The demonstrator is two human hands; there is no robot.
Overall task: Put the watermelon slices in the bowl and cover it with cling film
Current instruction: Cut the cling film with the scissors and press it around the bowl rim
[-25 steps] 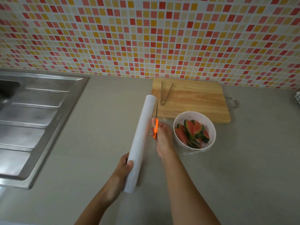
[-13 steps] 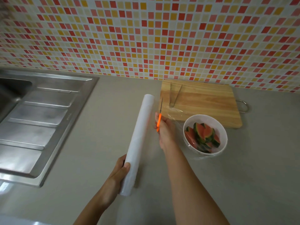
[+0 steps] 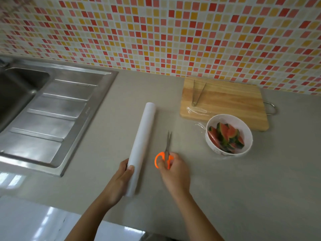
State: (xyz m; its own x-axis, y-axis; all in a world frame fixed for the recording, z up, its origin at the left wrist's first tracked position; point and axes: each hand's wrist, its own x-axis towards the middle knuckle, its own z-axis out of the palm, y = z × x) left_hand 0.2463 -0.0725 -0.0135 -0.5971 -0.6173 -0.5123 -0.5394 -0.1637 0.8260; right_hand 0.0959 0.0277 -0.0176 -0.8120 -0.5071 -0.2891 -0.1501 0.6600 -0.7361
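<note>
My left hand (image 3: 119,181) sits low in the frame, just left of centre. Its fingers and thumb are curled round the near end of the cling film roll (image 3: 142,141). My right hand (image 3: 173,169) is just beside it to the right, gripping the orange handles of the scissors (image 3: 166,153). The blades point up the frame and look almost closed.

The roll's long axis runs from my left hand up the frame, leaning a little right at its far end. The scissor blades lie nearly parallel to it, with a strip of counter (image 3: 243,188) showing between them.

The bowl (image 3: 217,150) stands up and to the right of both hands, at the near right corner of the cutting board (image 3: 225,101). The watermelon slices (image 3: 225,136) are already inside it. Clear film (image 3: 199,110) glints over the rim and wrinkles onto the board's edge. I cannot tell whether a sheet joins it to the roll.

My right hand is plainly the nearer one to the bowl, so I judge that tucking the film round the rim falls to it once the scissors are set down.

Tongs (image 3: 197,94) lie on the board's far left part, and the sink (image 3: 43,110) fills the left of the frame.
</note>
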